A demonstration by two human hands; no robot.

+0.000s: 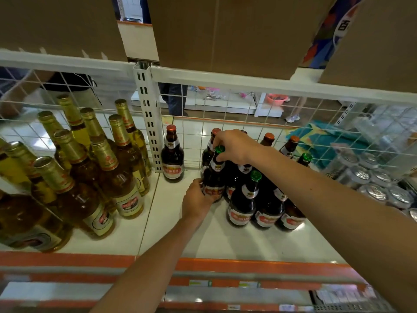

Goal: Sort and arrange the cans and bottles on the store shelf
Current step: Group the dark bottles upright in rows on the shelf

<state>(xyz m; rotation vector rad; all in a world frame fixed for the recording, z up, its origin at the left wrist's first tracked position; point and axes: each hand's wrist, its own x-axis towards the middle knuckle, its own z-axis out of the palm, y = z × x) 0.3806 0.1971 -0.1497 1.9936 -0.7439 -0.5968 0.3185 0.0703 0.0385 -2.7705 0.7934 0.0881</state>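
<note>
1. The white shelf (225,242) fills most of the view. It has an orange price strip on its near edge and a wire mesh back (250,114) on the far side.
2. Big cardboard boxes (225,30) sit on the level above, across the far top.
3. On the left there's a crowd of amber bottles with gold foil necks (74,170), all standing. A white slotted post (146,114) divides them from the right bay.
4. In the right bay, a cluster of dark bottles (264,204) stands packed together, some with green caps and some with orange.
5. On the far right there are wrapped packs of silver cans (374,184).
6. The one being handled is a dark green-capped bottle (214,175) at the left edge of that cluster. It leans slightly, and I can't tell if its base is on the shelf.
7. The left grip (198,199) is wrapped around its lower body at the label.
8. The right grip (232,145) comes from above, fingers curled on the neck just under the cap.
9. A lone orange-capped bottle (172,159) stands beside the post, apart from the cluster.
</note>
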